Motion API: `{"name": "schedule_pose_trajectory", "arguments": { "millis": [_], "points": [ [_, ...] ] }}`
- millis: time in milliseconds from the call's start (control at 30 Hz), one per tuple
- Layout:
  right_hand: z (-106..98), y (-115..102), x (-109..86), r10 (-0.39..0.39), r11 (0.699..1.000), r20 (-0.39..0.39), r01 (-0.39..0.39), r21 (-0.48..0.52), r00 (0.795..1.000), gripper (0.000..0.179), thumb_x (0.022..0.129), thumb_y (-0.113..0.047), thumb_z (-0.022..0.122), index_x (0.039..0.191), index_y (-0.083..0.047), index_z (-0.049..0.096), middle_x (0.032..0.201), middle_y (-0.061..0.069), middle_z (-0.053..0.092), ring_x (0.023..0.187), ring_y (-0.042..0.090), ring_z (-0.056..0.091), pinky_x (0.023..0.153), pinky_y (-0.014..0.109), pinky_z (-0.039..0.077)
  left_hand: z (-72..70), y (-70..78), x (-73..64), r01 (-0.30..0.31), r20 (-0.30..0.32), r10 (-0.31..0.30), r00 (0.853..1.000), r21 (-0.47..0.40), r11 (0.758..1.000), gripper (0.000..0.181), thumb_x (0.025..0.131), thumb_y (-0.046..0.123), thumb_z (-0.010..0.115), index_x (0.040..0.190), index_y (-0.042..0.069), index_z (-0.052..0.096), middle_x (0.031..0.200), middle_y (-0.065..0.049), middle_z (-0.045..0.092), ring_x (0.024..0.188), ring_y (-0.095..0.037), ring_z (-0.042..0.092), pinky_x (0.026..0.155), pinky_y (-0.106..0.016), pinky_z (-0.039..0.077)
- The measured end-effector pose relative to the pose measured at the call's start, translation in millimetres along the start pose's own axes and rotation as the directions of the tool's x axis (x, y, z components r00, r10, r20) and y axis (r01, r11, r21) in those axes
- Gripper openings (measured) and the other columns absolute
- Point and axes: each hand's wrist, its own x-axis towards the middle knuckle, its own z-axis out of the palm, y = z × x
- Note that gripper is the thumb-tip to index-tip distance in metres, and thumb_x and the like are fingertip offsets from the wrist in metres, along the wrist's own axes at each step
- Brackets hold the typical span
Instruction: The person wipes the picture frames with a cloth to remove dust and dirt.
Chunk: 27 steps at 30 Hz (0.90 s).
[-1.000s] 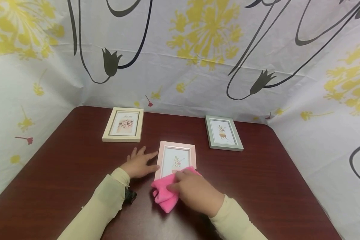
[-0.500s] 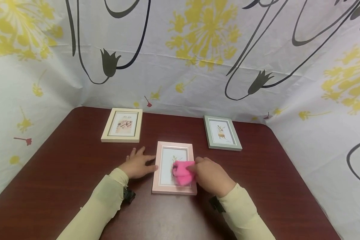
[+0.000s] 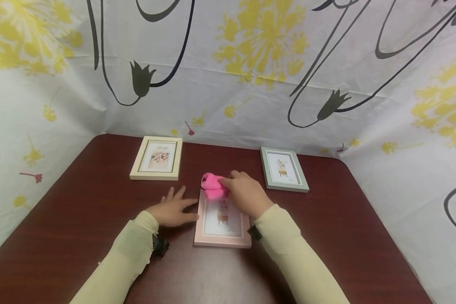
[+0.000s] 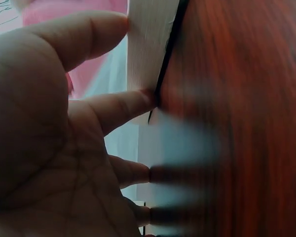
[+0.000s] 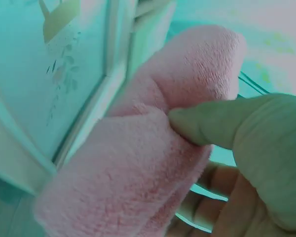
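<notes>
A pink picture frame [image 3: 222,241] lies flat on the dark wood table, its plant print facing up. My right hand [image 3: 247,192] grips a folded pink cloth [image 3: 213,185] over the frame's far edge. In the right wrist view the thumb presses into the plush cloth [image 5: 123,163], with the other fingers behind it. Spread on the table at the frame's left side is my left hand [image 3: 172,210]. In the left wrist view its thumb and forefinger touch the side of the frame [image 4: 150,49], and the remaining fingertips rest on the wood.
A cream picture frame [image 3: 135,174] lies at the back left and a green one [image 3: 303,185] at the back right. White floral cloth [image 3: 197,76] hangs behind and along both sides of the table [image 3: 99,202].
My right hand has carried the pink cloth from the frame's near end, across its middle, to the far edge. The left hand has stayed almost in place.
</notes>
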Motion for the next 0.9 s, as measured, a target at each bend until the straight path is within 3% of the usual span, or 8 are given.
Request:
{"name": "schedule_pose_trajectory", "arguments": {
  "millis": [200,400,633,833,900],
  "points": [
    [13.8,-12.5,29.9,0.054,0.998,0.094,-0.052,-0.023,0.994,0.035,0.093,-0.007,0.067,0.124,-0.022,0.071,0.103,0.008,0.064,0.092,0.024,0.057,0.08,0.039,0.055,-1.4,0.7,-1.1,0.005,0.009,-0.005,1.0,0.001,1.0,0.066,0.093,0.052,0.06,0.146,0.013,0.051,0.161,-0.028,0.011,0.143,-0.058,-0.002,0.111,-0.07,0.009],
    [24.7,-17.9,37.9,0.077,0.996,0.291,-0.061,-0.065,0.954,0.052,0.088,-0.011,0.075,0.136,-0.026,0.063,0.122,0.011,0.06,0.107,0.027,0.056,0.089,0.044,0.054,-3.9,1.0,-1.9,0.011,0.013,-0.011,1.0,0.001,1.0,0.068,0.093,0.053,0.06,0.147,0.014,0.051,0.161,-0.027,0.012,0.143,-0.058,-0.001,0.111,-0.07,0.01],
    [23.1,-17.2,33.5,0.039,0.998,0.314,-0.024,-0.053,0.949,0.04,0.095,-0.012,0.067,0.133,-0.025,0.066,0.11,0.009,0.061,0.099,0.023,0.056,0.086,0.038,0.054,-3.9,0.8,-1.4,0.021,0.01,-0.022,1.0,0.006,1.0,0.069,0.093,0.054,0.06,0.147,0.011,0.05,0.162,-0.026,0.012,0.144,-0.056,-0.002,0.112,-0.069,0.01],
    [17.6,-18.5,13.4,-0.068,0.997,0.326,0.078,-0.018,0.943,0.05,0.081,-0.019,0.083,0.128,-0.024,0.069,0.1,0.006,0.061,0.088,0.022,0.059,0.08,0.035,0.054,-2.9,0.4,-1.4,0.023,0.008,-0.023,1.0,-0.011,1.0,0.073,0.091,0.053,0.062,0.147,0.009,0.049,0.162,-0.025,0.012,0.145,-0.054,-0.001,0.112,-0.068,0.01],
    [14.6,-19.1,3.8,-0.105,0.994,0.317,0.11,0.001,0.943,0.047,0.083,-0.017,0.08,0.128,-0.024,0.07,0.095,0.005,0.061,0.083,0.02,0.059,0.077,0.033,0.053,-2.8,0.7,-1.4,0.021,0.002,-0.021,1.0,-0.015,1.0,0.073,0.09,0.052,0.063,0.147,0.009,0.049,0.162,-0.025,0.012,0.145,-0.054,-0.001,0.112,-0.069,0.011]
  ]
}}
